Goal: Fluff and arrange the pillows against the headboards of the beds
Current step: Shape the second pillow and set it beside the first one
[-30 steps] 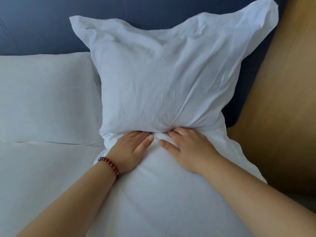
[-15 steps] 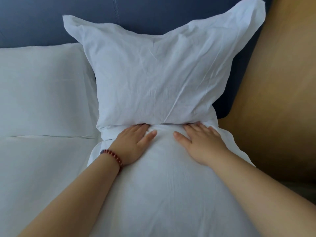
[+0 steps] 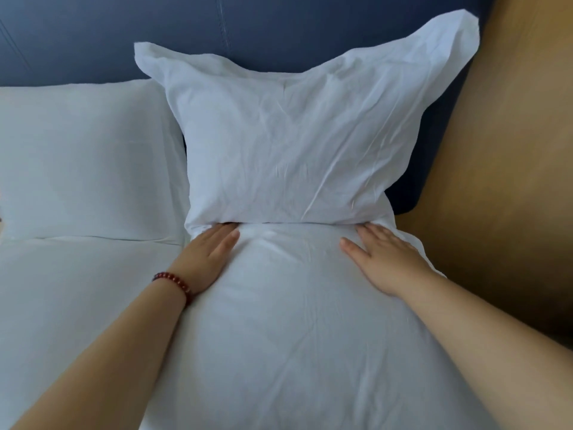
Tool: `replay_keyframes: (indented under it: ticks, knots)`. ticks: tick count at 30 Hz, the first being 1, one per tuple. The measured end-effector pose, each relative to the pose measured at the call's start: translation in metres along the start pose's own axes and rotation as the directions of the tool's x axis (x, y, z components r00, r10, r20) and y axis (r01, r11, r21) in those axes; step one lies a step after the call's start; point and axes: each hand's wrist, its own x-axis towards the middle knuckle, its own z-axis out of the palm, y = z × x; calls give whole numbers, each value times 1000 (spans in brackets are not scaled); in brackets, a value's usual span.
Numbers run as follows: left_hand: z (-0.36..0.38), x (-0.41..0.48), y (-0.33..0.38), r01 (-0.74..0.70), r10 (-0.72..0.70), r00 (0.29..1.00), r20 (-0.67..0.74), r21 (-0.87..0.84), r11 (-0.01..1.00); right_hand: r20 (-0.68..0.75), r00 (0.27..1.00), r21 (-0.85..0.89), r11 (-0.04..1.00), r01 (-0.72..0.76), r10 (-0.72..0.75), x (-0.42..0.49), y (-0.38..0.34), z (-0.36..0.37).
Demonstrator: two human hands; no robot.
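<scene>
A wrinkled white pillow (image 3: pixel 288 144) stands upright against the dark blue headboard (image 3: pixel 93 35), its two top corners sticking up. In front of it lies a second plump white pillow (image 3: pixel 294 321), flat on the bed. My left hand (image 3: pixel 207 259), with a red bead bracelet at the wrist, presses flat on this pillow near its left top corner. My right hand (image 3: pixel 387 259) presses flat near its right top corner. The fingertips of both hands reach into the crease under the upright pillow.
Another white pillow (image 3: pixel 83 156) leans on the headboard at the left. White bedding (image 3: pixel 62 290) covers the bed below it. A tan wooden panel (image 3: pixel 511 150) runs along the right side of the bed.
Both hands have slid apart along the crease, from the middle of the flat pillow out toward its corners. The upright pillow has settled straighter.
</scene>
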Motion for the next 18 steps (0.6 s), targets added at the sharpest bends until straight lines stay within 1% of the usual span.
replay_keyframes:
  ticks: [2,4,6,8,10,12,14,16,18]
  knots:
    - [2,12,2,13,-15,997,72,31,999,35,999,-3,1000,1,-1,11,-6,-6]
    - [1,22,8,66,-70,992,109,39,997,80,997,19,1000,-5,3,19,-12,-13]
    - [-6,23,7,85,-88,986,138,28,996,79,997,50,999,-6,2,18,-11,-15]
    - [-14,12,0,10,-17,994,113,62,998,35,999,88,996,-12,9,6,-3,-9]
    - [-13,-6,-10,-51,48,998,37,101,994,9,999,143,989,-45,44,-13,9,3]
    - [-6,-16,-17,-1,0,1000,20,46,999,16,997,210,974,-82,81,-28,18,11]
    - [1,-11,-15,65,-63,996,64,-22,998,28,995,231,968,-97,93,-29,18,15]
    - [3,0,-8,91,-88,992,88,-33,995,36,995,232,967,-103,98,-22,13,14]
    - [3,10,0,87,-84,990,110,-23,996,40,993,245,963,-115,108,-16,7,10]
